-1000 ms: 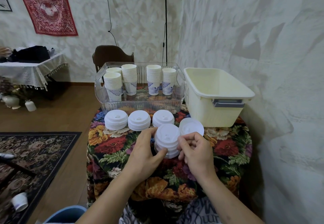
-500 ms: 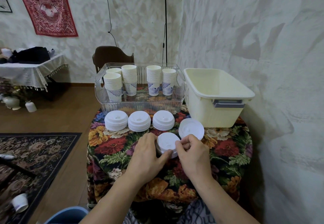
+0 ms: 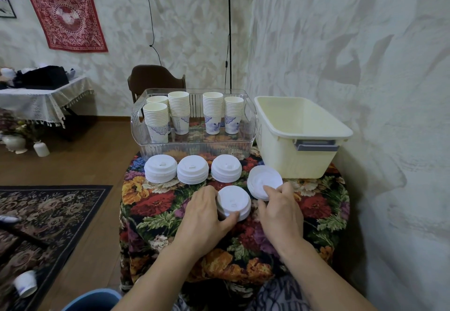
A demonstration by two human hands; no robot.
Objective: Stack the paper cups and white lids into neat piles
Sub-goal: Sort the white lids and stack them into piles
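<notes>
A small pile of white lids (image 3: pixel 234 202) sits on the flowered tablecloth (image 3: pixel 155 203), and my left hand (image 3: pixel 207 215) grips its left side with thumb curled under the front. My right hand (image 3: pixel 280 209) has left that pile; its fingertips pinch the near edge of an upturned lid pile (image 3: pixel 264 181) to the right. Three more lid piles stand in a row behind: (image 3: pixel 160 168), (image 3: pixel 192 169), (image 3: pixel 226 167). Several stacks of blue-patterned paper cups (image 3: pixel 179 110) stand inside a clear plastic tray (image 3: pixel 194 147).
A cream plastic tub (image 3: pixel 299 162) stands at the back right, against the wall. A brown chair (image 3: pixel 155 79) is behind the tray. A paper cup (image 3: pixel 25 282) lies on the floor at left, and a blue bucket rim (image 3: pixel 92 299) shows below.
The lid pile was lowered onto the cloth. My right hand let go of it and moved right to the upturned lid pile. My left hand stays on the pile.
</notes>
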